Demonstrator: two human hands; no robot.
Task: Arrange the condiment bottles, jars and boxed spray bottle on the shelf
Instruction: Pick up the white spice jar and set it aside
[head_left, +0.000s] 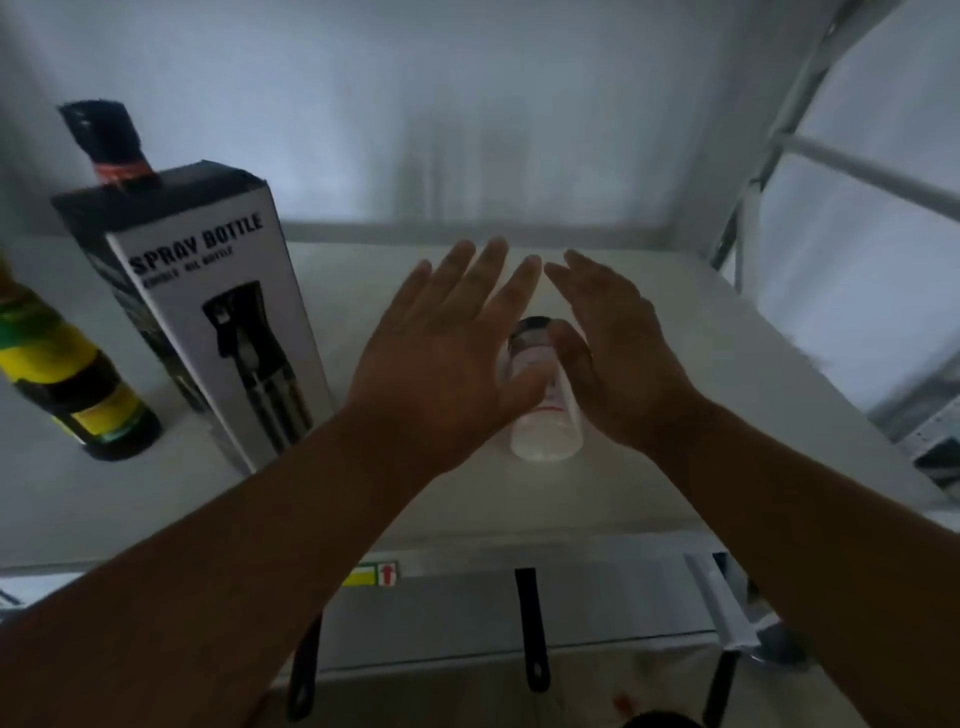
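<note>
Jar (540, 410) upright on shelf (675, 395), hands flanking

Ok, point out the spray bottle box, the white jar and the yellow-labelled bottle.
Box (208, 332), head view: on its white front face.
Jar (543, 441), head view: on its lower white body, between the hands.
Bottle (78, 384), head view: on its yellow label.

- The white shelf (675, 322) carries four things.
- A jar (543, 431) stands mid-shelf.
- A box (208, 322) stands left of it.
- A yellow-labelled bottle (78, 384) stands far left.
- A dark bottle (109, 140) stands behind the box.
</note>
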